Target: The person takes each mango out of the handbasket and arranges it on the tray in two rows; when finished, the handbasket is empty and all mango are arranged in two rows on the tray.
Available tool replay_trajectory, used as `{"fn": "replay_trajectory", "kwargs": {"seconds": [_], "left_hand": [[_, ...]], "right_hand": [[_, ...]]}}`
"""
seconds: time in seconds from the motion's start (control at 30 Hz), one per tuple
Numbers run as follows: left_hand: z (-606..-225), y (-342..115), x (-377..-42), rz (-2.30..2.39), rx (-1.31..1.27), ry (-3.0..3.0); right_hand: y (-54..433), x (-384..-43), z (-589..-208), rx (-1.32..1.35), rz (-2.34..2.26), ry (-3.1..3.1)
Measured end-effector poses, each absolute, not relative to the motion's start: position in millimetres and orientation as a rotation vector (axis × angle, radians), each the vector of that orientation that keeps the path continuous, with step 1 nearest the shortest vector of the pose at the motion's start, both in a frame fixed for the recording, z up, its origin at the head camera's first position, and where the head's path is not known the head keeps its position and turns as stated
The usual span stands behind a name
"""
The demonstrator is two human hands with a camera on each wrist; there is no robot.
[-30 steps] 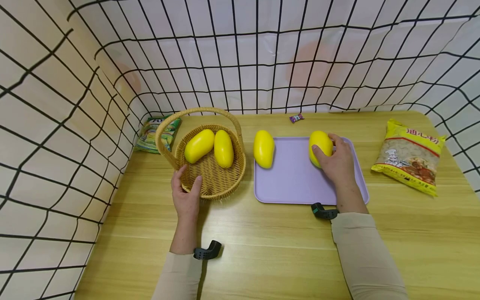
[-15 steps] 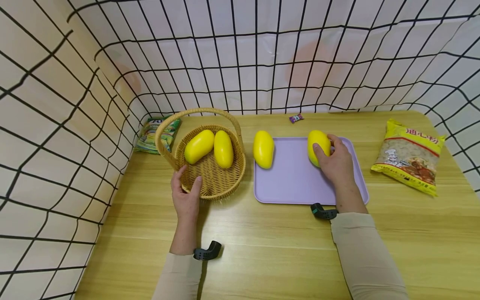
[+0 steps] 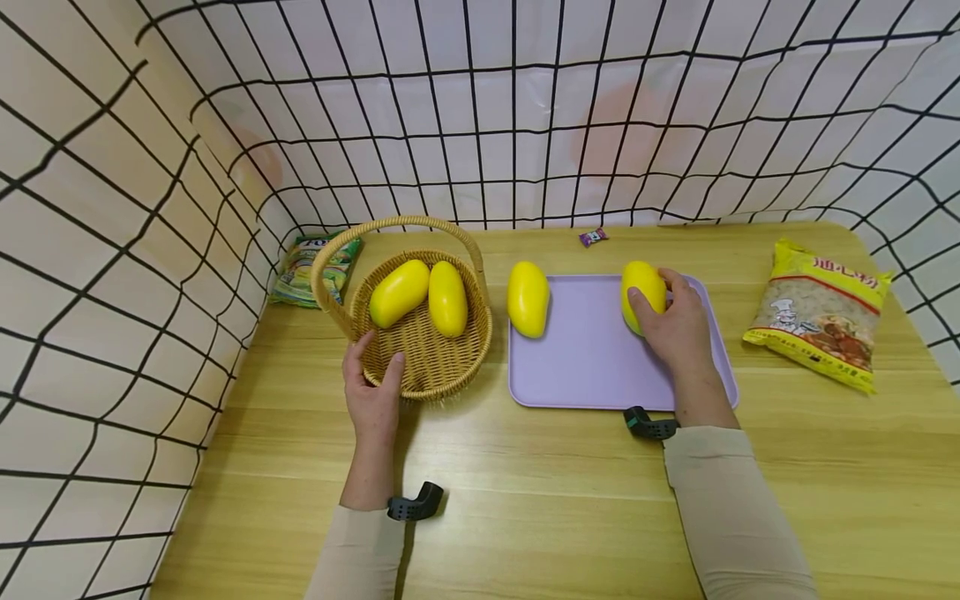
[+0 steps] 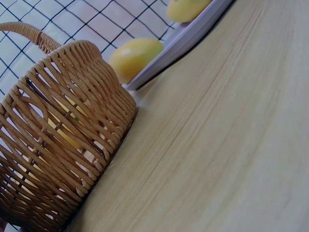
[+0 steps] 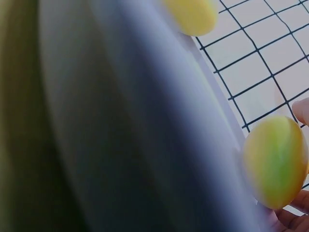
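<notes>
My left hand holds the near-left rim of a handled wicker basket, thumb at the inner side. Two yellow mangoes, one tilted and one more upright, lie inside. On a lilac tray to the right, my right hand grips a mango between thumb and fingers; its greenish end shows in the right wrist view. Another mango lies over the tray's left edge. In the left wrist view the basket's woven side fills the left, hiding most of the hand.
A yellow bag of dry food lies right of the tray. Behind the basket, at left, is a green packet. A small purple wrapped candy sits near the back edge. Grid-patterned cloth walls the wooden table.
My right hand and its mango have shifted very slightly left, then back right. The left hand and basket have stayed in place.
</notes>
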State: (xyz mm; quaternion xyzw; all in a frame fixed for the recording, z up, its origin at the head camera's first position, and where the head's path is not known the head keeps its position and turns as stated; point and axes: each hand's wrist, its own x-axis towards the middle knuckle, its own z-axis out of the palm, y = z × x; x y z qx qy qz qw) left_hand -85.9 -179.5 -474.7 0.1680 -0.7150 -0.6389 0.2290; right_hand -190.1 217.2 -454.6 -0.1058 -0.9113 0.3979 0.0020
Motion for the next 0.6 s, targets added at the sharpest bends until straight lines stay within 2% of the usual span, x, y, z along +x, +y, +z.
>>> {"fn": "replay_trajectory", "kwargs": {"seconds": [0.6], "left_hand": [[-475.3, -180.1, -86.0, -1.747, 0.480, -1.989]], "right_hand": [[221.5, -189.2, -453.1, -0.312, 1.256, -2.859]]}}
